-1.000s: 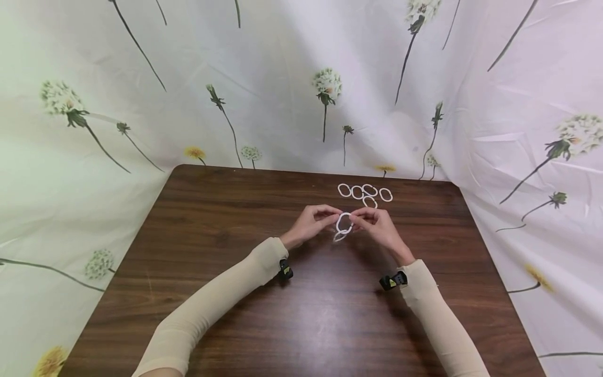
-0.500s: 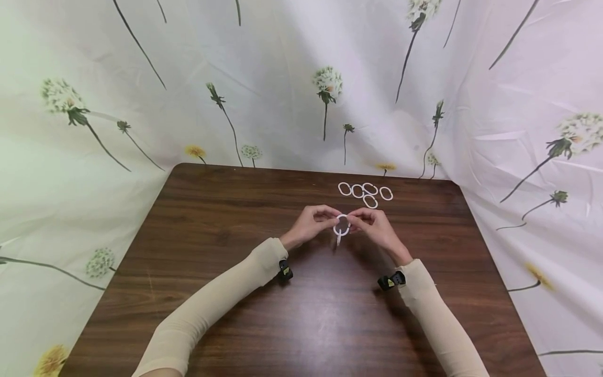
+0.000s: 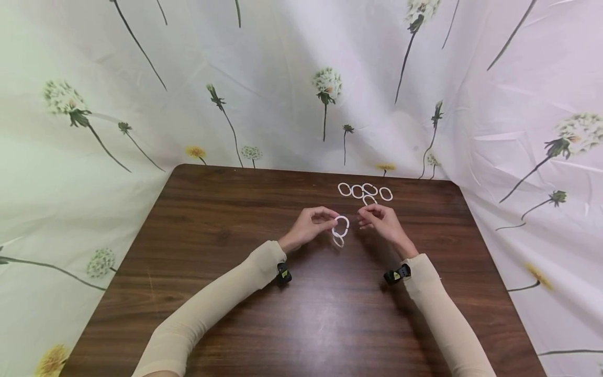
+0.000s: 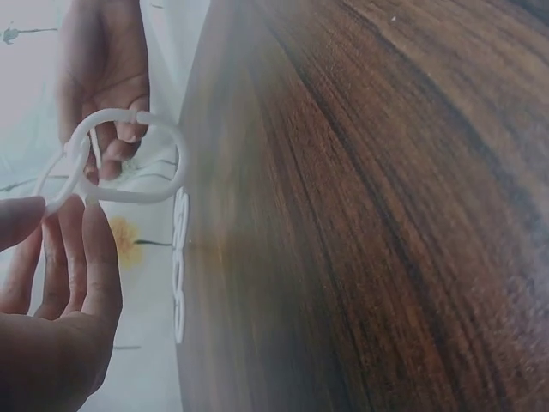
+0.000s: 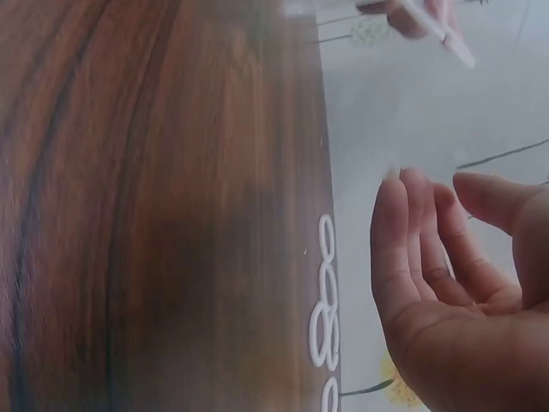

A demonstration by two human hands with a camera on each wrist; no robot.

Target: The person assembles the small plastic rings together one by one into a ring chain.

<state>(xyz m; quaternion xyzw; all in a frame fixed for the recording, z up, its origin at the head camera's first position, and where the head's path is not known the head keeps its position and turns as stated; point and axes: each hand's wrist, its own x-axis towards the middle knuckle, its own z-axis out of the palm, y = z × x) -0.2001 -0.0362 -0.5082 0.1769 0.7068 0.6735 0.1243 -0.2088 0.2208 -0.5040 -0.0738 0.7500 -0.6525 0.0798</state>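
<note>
My left hand (image 3: 312, 225) pinches a white oval plastic link (image 3: 347, 225) between thumb and fingertips, above the table. A second white link (image 3: 342, 242) hangs threaded through it. In the left wrist view, the linked pair spans the gap past the fingertips, and the larger-looking link (image 4: 182, 159) shows a small break in its loop. My right hand (image 3: 382, 224) is a little to the right of the pair, apart from it. Seen in the right wrist view, its fingers (image 5: 390, 232) are loosely bent, the thumb stands off from them, and nothing is held.
Several loose white links (image 3: 364, 186) lie grouped near the back edge of the dark wooden table (image 3: 226, 209), just beyond the right hand. A flower-print cloth (image 3: 282, 104) hangs behind and at both sides of the table.
The right hand has let go of the link and drawn back to the right. The left hand keeps hold of it, while the hanging link has swung and turned.
</note>
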